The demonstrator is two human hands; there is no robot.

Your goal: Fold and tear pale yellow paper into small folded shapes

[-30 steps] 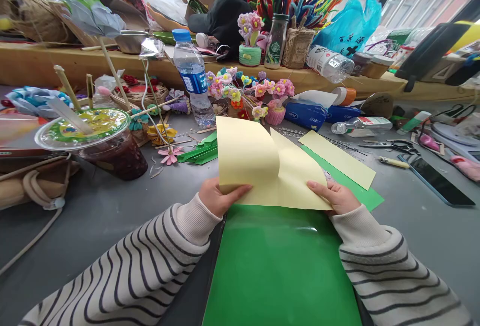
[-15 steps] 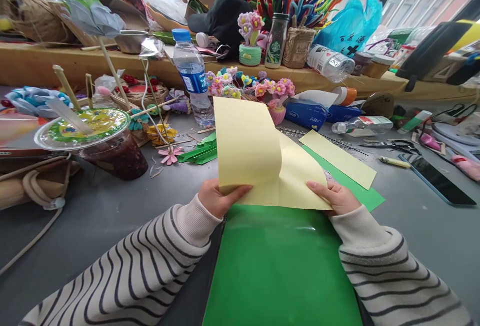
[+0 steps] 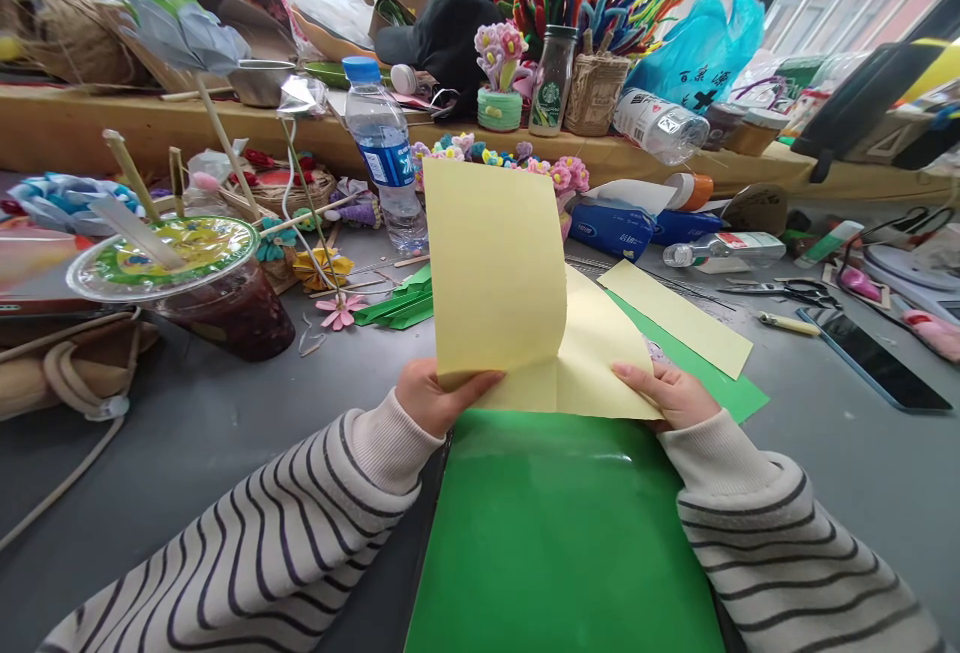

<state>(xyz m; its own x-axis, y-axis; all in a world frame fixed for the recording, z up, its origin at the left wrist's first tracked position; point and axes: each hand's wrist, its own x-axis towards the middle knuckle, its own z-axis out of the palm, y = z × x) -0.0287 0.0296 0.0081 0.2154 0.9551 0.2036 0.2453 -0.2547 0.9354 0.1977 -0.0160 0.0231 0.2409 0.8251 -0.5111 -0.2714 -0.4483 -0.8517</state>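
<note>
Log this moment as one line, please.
left hand: gripping yellow sheet | right hand: gripping same sheet | sheet: left part curled upward | nearer side: glossy green board

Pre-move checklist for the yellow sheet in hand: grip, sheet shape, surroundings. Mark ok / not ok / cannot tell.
1. Left hand on the yellow sheet: ok, thumb over the near-left part.
2. Right hand on the same sheet: ok, holding the near-right corner.
3. Sheet flat: not ok, its left part stands up in a curve.
4. Near edge touching the green board: cannot tell.
5. Drink cup apart from the hands: ok, off to the left.
6. Scissors apart from the hands: ok, off to the right.
</note>
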